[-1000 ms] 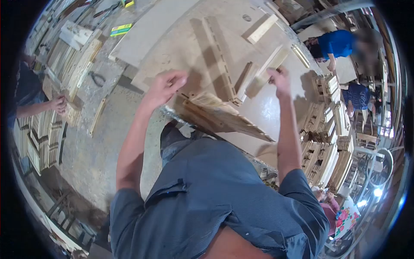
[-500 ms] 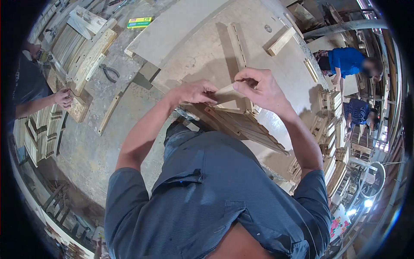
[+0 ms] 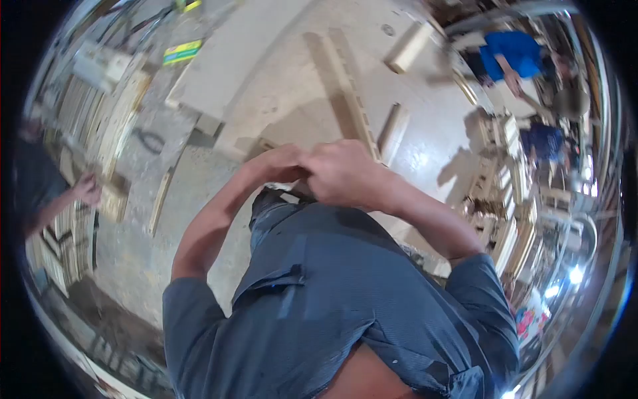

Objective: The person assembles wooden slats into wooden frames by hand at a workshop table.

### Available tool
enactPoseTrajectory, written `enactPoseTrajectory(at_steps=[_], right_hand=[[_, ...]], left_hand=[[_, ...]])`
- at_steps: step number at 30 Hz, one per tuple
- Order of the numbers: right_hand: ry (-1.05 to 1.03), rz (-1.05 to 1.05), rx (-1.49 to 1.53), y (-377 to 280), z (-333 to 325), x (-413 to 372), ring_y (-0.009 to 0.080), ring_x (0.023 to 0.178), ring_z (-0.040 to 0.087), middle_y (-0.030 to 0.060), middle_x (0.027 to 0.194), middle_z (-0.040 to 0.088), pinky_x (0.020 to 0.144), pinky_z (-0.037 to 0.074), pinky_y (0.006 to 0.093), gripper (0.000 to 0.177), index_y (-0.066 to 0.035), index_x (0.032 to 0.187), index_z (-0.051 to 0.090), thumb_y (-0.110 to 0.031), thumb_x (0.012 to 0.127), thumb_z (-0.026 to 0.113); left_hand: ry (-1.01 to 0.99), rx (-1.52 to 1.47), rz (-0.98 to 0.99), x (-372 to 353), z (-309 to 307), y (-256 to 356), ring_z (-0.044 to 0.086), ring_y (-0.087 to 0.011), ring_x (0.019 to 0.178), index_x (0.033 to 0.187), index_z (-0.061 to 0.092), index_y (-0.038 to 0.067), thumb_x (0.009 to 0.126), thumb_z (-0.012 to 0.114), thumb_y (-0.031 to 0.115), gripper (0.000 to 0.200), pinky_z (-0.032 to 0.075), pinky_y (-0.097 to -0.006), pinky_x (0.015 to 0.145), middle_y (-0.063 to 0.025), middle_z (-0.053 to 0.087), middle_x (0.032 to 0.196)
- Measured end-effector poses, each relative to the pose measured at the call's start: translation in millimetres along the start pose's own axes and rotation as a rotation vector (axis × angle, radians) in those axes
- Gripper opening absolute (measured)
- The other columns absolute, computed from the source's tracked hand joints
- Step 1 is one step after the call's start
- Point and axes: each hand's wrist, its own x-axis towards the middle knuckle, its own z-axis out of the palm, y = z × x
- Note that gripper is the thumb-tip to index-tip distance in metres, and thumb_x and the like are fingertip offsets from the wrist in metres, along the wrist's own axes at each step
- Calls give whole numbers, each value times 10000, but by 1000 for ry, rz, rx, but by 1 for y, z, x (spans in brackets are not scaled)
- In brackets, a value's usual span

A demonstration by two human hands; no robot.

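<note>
My right hand (image 3: 342, 174) is closed, its fingers curled, and it lies against my left hand (image 3: 286, 159) close in front of my body. My left hand is closed too, partly covered by the right. What they grip is hidden behind the knuckles; a short wooden end (image 3: 267, 143) shows just beyond my left hand. Past the hands, a long notched wooden strip (image 3: 351, 93) lies on the pale board (image 3: 286, 80). Beside that strip is a shorter wooden piece (image 3: 395, 130).
A thick wood block (image 3: 409, 48) lies farther off on the board. Stacked slats (image 3: 498, 166) stand at the right, with a person in blue (image 3: 512, 53) beyond. At the left are pliers (image 3: 149, 141), a yellow-green box (image 3: 182, 52) and another person's hand (image 3: 86, 189).
My hands have come together and closed, the right moving left and nearer my body. The slatted wooden piece under them no longer shows. The view has shifted and blurred.
</note>
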Motion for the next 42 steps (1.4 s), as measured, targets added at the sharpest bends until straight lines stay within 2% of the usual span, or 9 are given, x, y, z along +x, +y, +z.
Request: enactPoseTrajectory(at_steps=[6,8,13,16,22,24,31,38,42], right_hand=[[-263,110,503,36,-25,3,357,756,709,205,973,718,726,582,429,485,-23,1157,692,-454,947,627],[-238,567,952,91,-40,-2,357,809,721,231,1034,713,736,580,421,720,4,1319,614,-607,939,631],[567,787,-222,343,81,-77,284,718,730,209,1012,720,643,608,398,779,33,1362,534,-514,851,753],[345,1162,508,322,84,-87,289,702,737,225,1031,725,556,600,386,784,14,1350,532,-434,772,815],[563,980,413,311,46,-91,262,750,730,183,947,725,534,586,370,741,-41,1275,553,-259,640,866],[804,488,318,301,18,-79,301,823,750,223,973,720,698,597,384,725,-24,1229,531,-312,663,880],[1010,15,485,101,-40,-7,138,721,637,38,792,648,629,538,307,483,2,1196,566,-173,838,839],[487,-43,592,51,-33,5,104,730,620,58,802,641,614,489,295,291,-2,1016,621,-154,872,823],[250,-3,214,37,-38,18,294,604,603,154,671,566,610,481,389,186,-5,893,600,-142,825,706]], left_hand=[[-4,133,-29,-4,-9,44,699,-364,842,1089,727,109,862,702,57,234,542,-433,752,-198,721,970],[25,101,7,-2,-4,35,688,-392,845,1158,715,103,838,706,-2,337,550,-437,764,-194,719,957],[185,167,39,-18,-15,67,721,-310,964,1290,662,86,819,747,-70,503,570,-384,801,-154,732,1118],[263,106,-89,-24,-21,71,722,-286,978,1301,645,29,866,738,-9,447,563,-378,832,-158,736,1112],[404,89,-160,7,-35,90,702,-266,1101,1280,666,-44,923,758,183,433,548,-362,955,-191,713,1241],[497,-172,-190,24,-30,105,681,-270,1164,1284,669,-34,924,774,240,464,529,-359,1002,-177,703,1280],[288,-189,-46,47,-58,122,653,-150,1011,1229,691,-16,942,773,234,389,524,-311,886,-70,735,1096],[-22,-388,-145,-10,-65,55,620,-66,973,1159,743,4,942,766,128,251,503,-284,884,-5,761,1044],[-60,-332,-233,-16,-60,11,618,-71,959,1149,735,-6,948,754,115,235,500,-286,860,-8,754,1004]])
